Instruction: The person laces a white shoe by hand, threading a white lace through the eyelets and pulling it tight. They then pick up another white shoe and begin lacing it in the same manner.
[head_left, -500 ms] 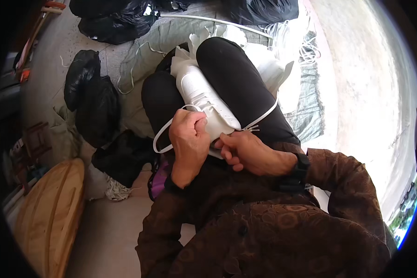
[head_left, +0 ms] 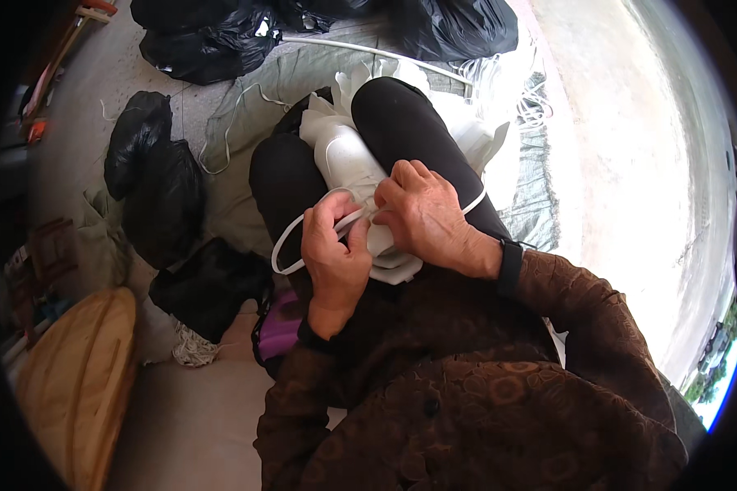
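Note:
A white shoe (head_left: 345,159) lies lengthwise between my thighs, toe pointing away from me. My left hand (head_left: 333,266) is closed in a pinch on a white shoelace (head_left: 281,237), which loops out to the left of the wrist. Bent fingers of my right hand (head_left: 438,221) close at the shoe's lacing area, close to the left fingertips. Lace comes out from under that hand to the right, over my leg. The right fingertips and most of the eyelets are hidden behind my knuckles. White paper (head_left: 348,86) sticks up around the toe.
Black plastic bags (head_left: 164,196) lie to the left, and more bags (head_left: 450,29) at the back. A grey-green woven sheet (head_left: 246,114) covers the floor under my legs. Bundles of white laces (head_left: 532,102) lie at right. A wooden board (head_left: 78,376) leans at lower left.
My right hand has moved up from the shoe's near end to the lacing area beside my left hand. The left hand stays closed on the lace.

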Demonstrator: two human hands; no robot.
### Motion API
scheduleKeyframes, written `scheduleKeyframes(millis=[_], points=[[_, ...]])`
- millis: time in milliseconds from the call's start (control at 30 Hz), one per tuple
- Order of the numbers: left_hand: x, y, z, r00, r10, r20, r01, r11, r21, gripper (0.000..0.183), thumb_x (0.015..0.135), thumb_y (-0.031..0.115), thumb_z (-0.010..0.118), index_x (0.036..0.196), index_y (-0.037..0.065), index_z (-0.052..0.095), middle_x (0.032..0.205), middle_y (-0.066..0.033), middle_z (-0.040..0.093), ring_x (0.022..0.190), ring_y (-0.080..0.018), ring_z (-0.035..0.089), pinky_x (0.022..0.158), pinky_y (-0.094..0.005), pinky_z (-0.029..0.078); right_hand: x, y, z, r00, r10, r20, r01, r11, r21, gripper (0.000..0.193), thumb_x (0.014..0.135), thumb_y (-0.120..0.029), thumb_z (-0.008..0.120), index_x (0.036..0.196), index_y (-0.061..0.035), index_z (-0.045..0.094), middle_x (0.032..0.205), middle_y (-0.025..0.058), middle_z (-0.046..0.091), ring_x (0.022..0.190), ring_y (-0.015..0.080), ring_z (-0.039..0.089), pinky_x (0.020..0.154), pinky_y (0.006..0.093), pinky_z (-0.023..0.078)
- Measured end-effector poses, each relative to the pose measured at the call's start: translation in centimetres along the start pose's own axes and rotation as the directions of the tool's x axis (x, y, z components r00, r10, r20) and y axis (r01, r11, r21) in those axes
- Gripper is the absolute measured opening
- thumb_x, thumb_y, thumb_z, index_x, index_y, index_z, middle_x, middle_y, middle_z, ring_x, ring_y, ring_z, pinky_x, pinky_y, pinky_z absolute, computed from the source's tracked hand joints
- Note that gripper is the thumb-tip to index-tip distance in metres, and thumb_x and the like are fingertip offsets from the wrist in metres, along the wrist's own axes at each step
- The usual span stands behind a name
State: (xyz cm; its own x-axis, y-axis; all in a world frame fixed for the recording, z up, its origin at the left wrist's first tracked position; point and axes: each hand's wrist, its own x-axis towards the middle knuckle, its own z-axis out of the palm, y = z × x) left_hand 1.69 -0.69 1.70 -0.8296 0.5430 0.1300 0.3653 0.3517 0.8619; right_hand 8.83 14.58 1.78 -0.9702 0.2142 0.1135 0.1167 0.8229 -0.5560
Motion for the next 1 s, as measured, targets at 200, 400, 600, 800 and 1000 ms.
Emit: scheduleKeyframes(millis=[200,400,600,800,1000], points=[[-0.3,0.6,-2.8,0.96,0.259,-0.107,-0.222,0.935,0.277,0.039,0.074,0.0,0.073,0.111,0.002,0.06,0.116,-0.013,0.063,0.111,-0.0343,0.054,0.098,-0.0438,0.042,2.1,0.9,0.4,0.964,-0.037,0.263,0.1,0.968,-0.23,0.028,0.071,-0.016,0.072,0.087,0.0051,0.063,0.086,0.0195,0.061,0.081,0.0312,0.062,0.067,0.0387,0.053],[-1.7,0.3,-7.1,0.954,0.284,-0.095,-0.246,0.925,0.29,0.033,0.082,0.004,0.07,0.113,0.0,0.059,0.113,-0.0154,0.062,0.109,-0.0367,0.055,0.094,-0.0458,0.044,9.5,20.0,-26.7,0.94,-0.325,0.105,0.144,0.098,-0.985,0.013,0.092,-0.005,0.056,0.084,0.0013,0.048,0.073,0.0178,0.052,0.063,0.0317,0.055,0.055,0.0399,0.044],[1.8,-1.9,-5.0,0.949,-0.139,0.283,0.133,0.99,0.039,0.019,0.095,0.015,0.063,0.095,-0.005,0.062,0.074,-0.0126,0.065,0.065,-0.0199,0.065,0.06,-0.0334,0.053,-0.2,16.5,-16.6,0.885,0.361,0.293,-0.127,0.794,-0.594,0.015,0.084,-0.005,0.067,0.083,0.0006,0.053,0.083,0.0203,0.062,0.081,0.0379,0.066,0.066,0.0451,0.051],[6.0,-1.1,-5.4,0.449,-0.575,0.684,0.706,0.697,0.123,0.032,0.093,0.026,0.066,0.078,-0.002,0.066,0.057,-0.0063,0.059,0.044,-0.009,0.051,0.039,-0.0261,0.037,2.1,1.6,-3.9,0.994,0.014,0.108,-0.029,0.991,0.134,0.016,0.085,-0.009,0.069,0.096,-0.0048,0.058,0.09,0.0149,0.064,0.078,0.0398,0.066,0.066,0.0467,0.053],[4.3,-1.3,-4.4,0.71,-0.315,0.63,0.402,0.916,0.005,0.011,0.086,0.009,0.068,0.086,-0.002,0.066,0.057,-0.0044,0.058,0.043,-0.0117,0.051,0.04,-0.0289,0.038,4.6,3.6,-3.6,0.948,0.018,0.316,-0.04,0.997,0.065,0.014,0.082,-0.01,0.073,0.086,-0.0036,0.061,0.078,0.0127,0.066,0.072,0.0364,0.067,0.063,0.0444,0.053]])
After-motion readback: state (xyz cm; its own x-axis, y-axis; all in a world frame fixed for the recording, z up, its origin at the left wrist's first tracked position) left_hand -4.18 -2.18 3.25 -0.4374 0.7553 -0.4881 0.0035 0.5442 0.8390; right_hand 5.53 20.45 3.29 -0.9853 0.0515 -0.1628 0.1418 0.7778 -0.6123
